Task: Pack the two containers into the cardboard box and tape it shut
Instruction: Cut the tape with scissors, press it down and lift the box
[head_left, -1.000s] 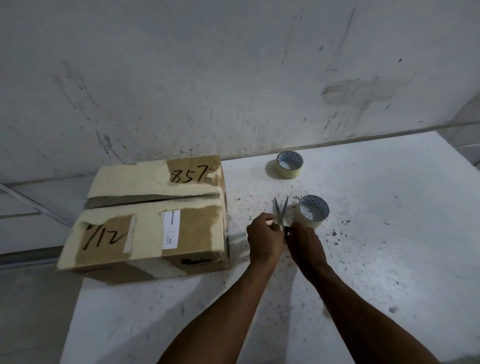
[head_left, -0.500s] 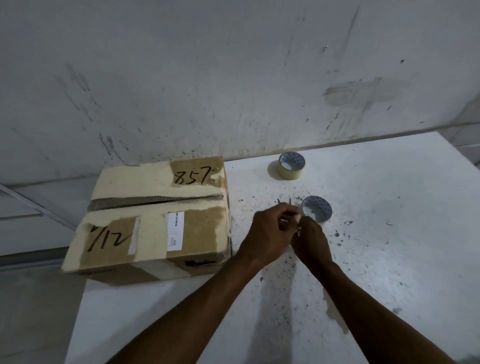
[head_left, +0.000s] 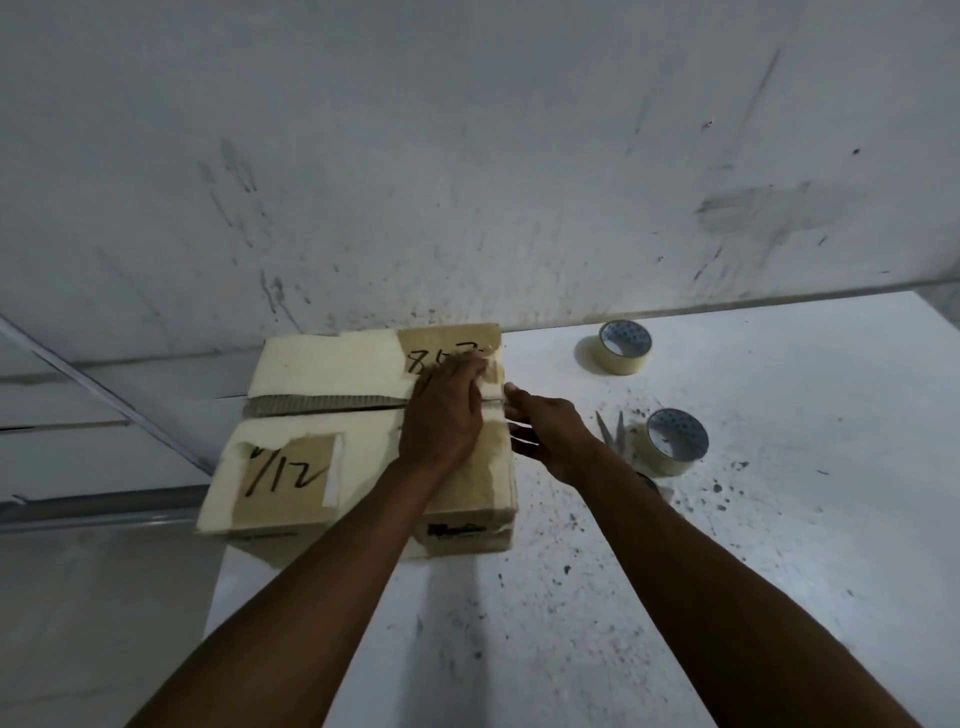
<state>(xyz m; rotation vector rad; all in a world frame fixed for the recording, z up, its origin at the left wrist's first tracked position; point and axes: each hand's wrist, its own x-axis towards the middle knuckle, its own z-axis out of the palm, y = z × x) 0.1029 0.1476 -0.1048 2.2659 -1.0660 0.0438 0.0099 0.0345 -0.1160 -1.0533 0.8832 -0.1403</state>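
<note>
cardboard box (head_left: 332, 441) sits at the left end of the white table (head_left: 779, 571), about nine o'clock from the middle of the surface, its flaps folded down and the two containers nowhere to be seen, so i take them to be inside already. a moment ago both hands were bunched together over the scissors (head_left: 612, 430) beside the nearer tape roll (head_left: 674, 440); now the scissors lie flat on the table and the hands have crossed to the box. the left hand (head_left: 448, 415) lies on top of the lid at the box's three o'clock end, fingers mostly flat and pressing down across the seam where the flaps meet. the right hand (head_left: 545, 431) is just beside the box's right edge, fingers stretched toward it; whether it pinches a strip of tape i cannot tell, the spot is too blurred. the second tape roll (head_left: 623, 347) stands well apart toward one o'clock, near the wall. by my reading a piece has been cut and is being smoothed over the right end of the seam. most of that seam, running toward nine o'clock, looks bare still, with corrugated edge showing, so the sealing seems only begun.
</note>
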